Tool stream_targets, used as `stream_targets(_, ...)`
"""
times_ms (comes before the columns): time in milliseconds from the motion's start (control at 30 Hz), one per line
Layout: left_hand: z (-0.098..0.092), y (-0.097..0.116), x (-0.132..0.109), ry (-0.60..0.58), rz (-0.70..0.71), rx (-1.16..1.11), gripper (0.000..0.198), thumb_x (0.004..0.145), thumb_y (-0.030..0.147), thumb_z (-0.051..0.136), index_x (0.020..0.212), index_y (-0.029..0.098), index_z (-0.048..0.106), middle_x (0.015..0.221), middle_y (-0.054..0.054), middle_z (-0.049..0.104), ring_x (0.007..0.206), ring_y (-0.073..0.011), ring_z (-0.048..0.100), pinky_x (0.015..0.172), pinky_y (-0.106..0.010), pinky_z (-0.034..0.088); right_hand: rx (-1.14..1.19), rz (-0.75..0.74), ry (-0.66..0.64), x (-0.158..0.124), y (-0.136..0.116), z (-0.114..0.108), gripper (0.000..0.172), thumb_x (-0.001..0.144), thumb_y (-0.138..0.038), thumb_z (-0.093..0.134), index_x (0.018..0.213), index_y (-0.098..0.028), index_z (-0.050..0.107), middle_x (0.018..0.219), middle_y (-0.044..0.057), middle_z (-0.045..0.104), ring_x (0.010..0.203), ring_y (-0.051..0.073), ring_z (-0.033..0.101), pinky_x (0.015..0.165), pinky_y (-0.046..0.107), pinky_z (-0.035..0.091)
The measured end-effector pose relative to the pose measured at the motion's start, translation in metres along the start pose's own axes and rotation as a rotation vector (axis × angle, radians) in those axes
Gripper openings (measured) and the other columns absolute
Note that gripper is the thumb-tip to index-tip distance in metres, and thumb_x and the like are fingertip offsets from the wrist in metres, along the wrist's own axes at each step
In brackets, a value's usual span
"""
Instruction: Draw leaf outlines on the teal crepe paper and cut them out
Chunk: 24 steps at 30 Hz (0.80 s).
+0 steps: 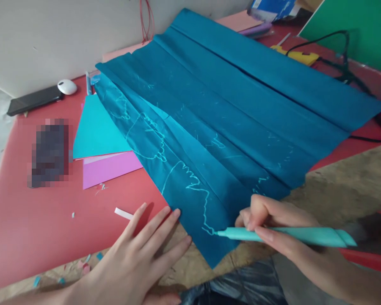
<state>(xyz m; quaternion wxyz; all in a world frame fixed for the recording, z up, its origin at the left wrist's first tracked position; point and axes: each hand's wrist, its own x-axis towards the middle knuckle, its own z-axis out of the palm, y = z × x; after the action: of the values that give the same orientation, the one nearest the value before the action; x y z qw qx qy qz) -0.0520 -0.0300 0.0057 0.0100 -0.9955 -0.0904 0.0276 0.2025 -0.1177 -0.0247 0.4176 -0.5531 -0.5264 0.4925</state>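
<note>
A large creased sheet of dark blue paper (228,101) lies slantwise over the table and reaches past its front edge. Light turquoise jagged and curved lines run along its left and lower parts. My right hand (279,228) grips a mint-green marker (298,236), whose tip touches the sheet near its bottom corner, at the end of a drawn line. My left hand (142,254) lies flat with its fingers spread, the fingertips at the sheet's lower left edge.
On the red table (51,228) are turquoise paper (98,127), purple paper (111,169), a black phone (34,100), a white oval object (67,87) and a blurred dark item (49,154). A yellow tool (298,56) and black cable (346,51) lie behind the sheet.
</note>
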Motion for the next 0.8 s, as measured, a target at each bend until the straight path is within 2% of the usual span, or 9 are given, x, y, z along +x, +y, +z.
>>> stream_targets(167, 0.002, 0.001, -0.001, 0.010, 0.028, 0.041, 0.080, 0.079, 0.066, 0.050, 0.143, 0.025, 0.026, 0.139, -0.009, 0.045, 0.134, -0.0248, 0.027, 0.113, -0.044, 0.000, 0.014, 0.079, -0.051, 0.005, -0.006, -0.002, 0.025, 0.086, -0.031, 0.043, 0.064, -0.025, 0.036, 0.050, -0.005, 0.035, 0.047, 0.015, 0.034, 0.043, 0.027, 0.027)
stream_targets(333, 0.005, 0.002, -0.001, 0.002, 0.031, 0.031, 0.088, 0.073, 0.069, 0.055, 0.143, 0.024, 0.026, 0.140, -0.012, 0.043, 0.134, -0.0273, 0.027, 0.112, -0.046, 0.000, 0.054, 0.107, -0.101, 0.015, -0.016, -0.006, 0.022, 0.083, -0.032, 0.044, 0.064, -0.024, 0.037, 0.051, -0.004, 0.040, 0.046, 0.013, 0.037, 0.041, 0.026, 0.026)
stream_targets(467, 0.006, 0.002, 0.000, -0.006, 0.027, 0.025, 0.086, 0.074, 0.070, 0.052, 0.143, 0.026, 0.026, 0.141, -0.012, 0.041, 0.134, -0.0277, 0.028, 0.112, -0.046, 0.001, 0.027, 0.029, -0.162, 0.029, -0.024, -0.004, 0.020, 0.080, -0.025, 0.043, 0.062, -0.023, 0.035, 0.048, -0.007, 0.031, 0.043, 0.010, 0.031, 0.038, 0.024, 0.023)
stream_targets(600, 0.006, 0.001, 0.000, 0.024, 0.008, 0.007, 0.073, 0.081, 0.070, 0.042, 0.140, 0.029, 0.033, 0.138, -0.008, 0.045, 0.131, -0.0257, 0.034, 0.112, -0.043, 0.005, 0.024, -0.077, -0.271, 0.038, -0.023, 0.000, 0.016, 0.077, -0.018, 0.041, 0.063, -0.023, 0.036, 0.048, -0.008, 0.034, 0.041, 0.008, 0.031, 0.038, 0.023, 0.023)
stream_targets(700, 0.006, 0.000, 0.000, 0.020, 0.021, 0.009, 0.076, 0.079, 0.069, 0.047, 0.140, 0.027, 0.033, 0.139, -0.010, 0.044, 0.129, -0.0282, 0.036, 0.111, -0.045, 0.009, -0.030, -0.136, -0.318, 0.039, -0.018, 0.003, 0.015, 0.076, -0.015, 0.040, 0.064, -0.023, 0.034, 0.048, -0.007, 0.035, 0.042, 0.008, 0.033, 0.040, 0.023, 0.025)
stream_targets(800, 0.008, 0.000, 0.000, 0.010, 0.017, -0.011, 0.078, 0.079, 0.068, 0.047, 0.142, 0.027, 0.028, 0.140, -0.010, 0.042, 0.130, -0.0281, 0.033, 0.111, -0.046, 0.007, -0.053, -0.170, -0.320, 0.037, -0.014, 0.004, 0.016, 0.077, -0.015, 0.040, 0.066, -0.023, 0.033, 0.050, -0.007, 0.035, 0.043, 0.008, 0.034, 0.040, 0.023, 0.026)
